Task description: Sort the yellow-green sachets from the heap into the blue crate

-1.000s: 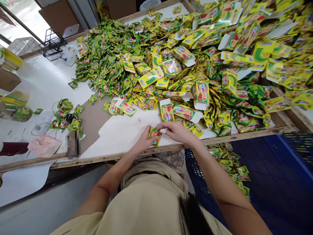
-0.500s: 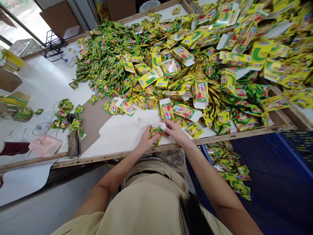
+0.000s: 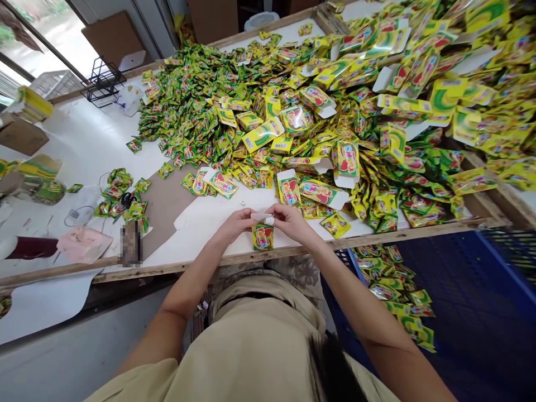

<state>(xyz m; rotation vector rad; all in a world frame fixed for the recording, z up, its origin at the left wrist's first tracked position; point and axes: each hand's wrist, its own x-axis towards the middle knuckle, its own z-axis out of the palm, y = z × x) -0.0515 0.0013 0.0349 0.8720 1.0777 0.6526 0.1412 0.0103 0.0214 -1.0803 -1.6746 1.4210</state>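
Both my hands hold a small yellow-green carton upright near the front edge of the white table. My left hand pinches its left top corner. My right hand pinches the white top flap from the right. Just beyond my hands lie two flat unfolded cartons with red print. Behind them a large heap of green and yellow sachets and more cartons covers the table.
A blue crate at lower right holds finished packets. To the left lie a small sachet pile with scissors, a pink pouch, a brown card sheet and a black wire rack.
The carton went from lying tilted between my hands to standing upright. Both hands shifted slightly up to its top flap. The view moved a little.
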